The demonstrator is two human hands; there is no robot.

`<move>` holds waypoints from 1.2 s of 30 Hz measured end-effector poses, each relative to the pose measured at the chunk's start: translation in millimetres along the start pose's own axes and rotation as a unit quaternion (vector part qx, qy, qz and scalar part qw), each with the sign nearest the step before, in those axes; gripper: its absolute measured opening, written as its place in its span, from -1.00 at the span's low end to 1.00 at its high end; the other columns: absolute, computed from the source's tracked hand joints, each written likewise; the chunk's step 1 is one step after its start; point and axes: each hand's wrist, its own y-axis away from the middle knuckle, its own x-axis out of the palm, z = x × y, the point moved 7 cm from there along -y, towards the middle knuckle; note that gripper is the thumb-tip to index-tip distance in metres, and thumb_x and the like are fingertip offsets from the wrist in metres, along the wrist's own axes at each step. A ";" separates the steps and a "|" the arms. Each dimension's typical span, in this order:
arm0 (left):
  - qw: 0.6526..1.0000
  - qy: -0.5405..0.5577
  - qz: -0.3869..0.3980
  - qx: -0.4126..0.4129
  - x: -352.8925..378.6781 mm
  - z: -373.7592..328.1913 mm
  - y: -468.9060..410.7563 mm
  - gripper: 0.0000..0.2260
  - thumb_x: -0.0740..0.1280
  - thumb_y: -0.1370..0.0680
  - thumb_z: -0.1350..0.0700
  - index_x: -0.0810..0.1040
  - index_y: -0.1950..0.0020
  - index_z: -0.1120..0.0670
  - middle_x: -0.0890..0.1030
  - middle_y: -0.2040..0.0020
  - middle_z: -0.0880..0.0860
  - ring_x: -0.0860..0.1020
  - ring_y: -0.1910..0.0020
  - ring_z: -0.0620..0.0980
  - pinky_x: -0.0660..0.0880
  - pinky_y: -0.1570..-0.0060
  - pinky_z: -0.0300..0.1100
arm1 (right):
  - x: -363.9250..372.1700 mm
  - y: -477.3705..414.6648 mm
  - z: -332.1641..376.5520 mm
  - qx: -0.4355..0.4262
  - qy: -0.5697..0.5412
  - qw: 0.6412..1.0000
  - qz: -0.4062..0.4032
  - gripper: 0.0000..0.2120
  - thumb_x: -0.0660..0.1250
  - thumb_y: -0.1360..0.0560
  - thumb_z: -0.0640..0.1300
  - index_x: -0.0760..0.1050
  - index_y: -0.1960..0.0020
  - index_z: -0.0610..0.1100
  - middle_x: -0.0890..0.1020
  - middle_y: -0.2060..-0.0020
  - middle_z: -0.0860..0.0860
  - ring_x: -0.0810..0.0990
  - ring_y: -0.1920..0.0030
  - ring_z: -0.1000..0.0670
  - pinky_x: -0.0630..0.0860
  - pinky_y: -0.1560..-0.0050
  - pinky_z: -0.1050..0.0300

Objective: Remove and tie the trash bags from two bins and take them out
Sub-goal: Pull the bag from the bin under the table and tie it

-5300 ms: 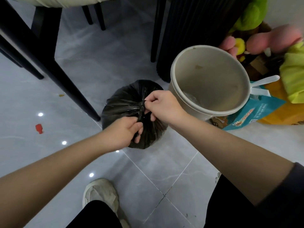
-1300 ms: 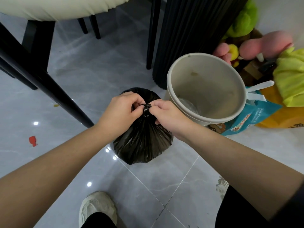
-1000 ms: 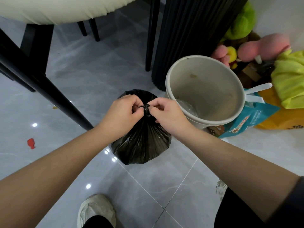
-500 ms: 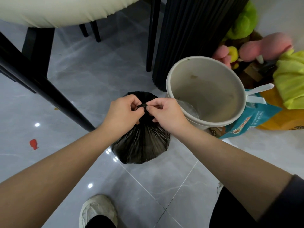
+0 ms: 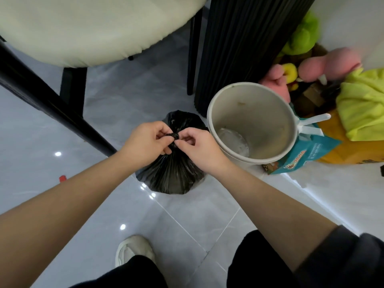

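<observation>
The crinkled black plastic trash bag point(image 5: 172, 173) is sitting on the floor just left of the emptied beige round bin point(image 5: 252, 125). Left hand point(image 5: 145, 142) and right hand point(image 5: 199, 148) are pinching its twisted neck directly above it, equally near, drawing sideways.

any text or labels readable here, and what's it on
Teal bag beside the bin: orange lettering and small white print, both too blurred to read.
Orange box behind it: dark marks along its lower edge, too small to read.
Black trash bag, bin and floor: no text visible.
</observation>
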 end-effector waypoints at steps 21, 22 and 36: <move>0.961 0.074 0.190 -0.188 -111.2 -201.6 142.9 -0.87 0.41 -0.46 0.15 0.50 0.24 0.09 0.54 0.33 0.02 0.50 0.39 -0.17 0.44 0.31 -0.28 | -100.9 104.2 239.4 -0.097 0.140 0.981 0.088 -0.90 0.40 -0.37 -0.26 0.63 0.13 -0.17 0.52 0.22 0.00 0.52 0.23 0.05 0.53 0.13 0.00; 0.959 0.087 0.191 -0.188 -116.9 -210.5 147.5 -0.88 0.42 -0.46 0.16 0.51 0.24 0.10 0.55 0.33 0.03 0.51 0.39 -0.16 0.45 0.31 -0.29 | -106.9 107.9 247.9 -0.097 0.131 0.983 0.088 -0.91 0.40 -0.37 -0.27 0.63 0.14 -0.18 0.53 0.22 -0.01 0.53 0.23 0.05 0.54 0.13 -0.01; 0.959 0.022 0.221 -0.175 -162.2 -280.2 181.4 -0.86 0.36 -0.49 0.14 0.52 0.26 0.11 0.58 0.31 0.05 0.54 0.36 -0.16 0.45 0.35 -0.31 | -138.0 139.3 342.0 -0.122 0.240 0.955 0.125 -0.93 0.36 -0.41 -0.18 0.60 0.14 -0.14 0.55 0.22 -0.02 0.56 0.18 -0.07 0.50 0.19 -0.04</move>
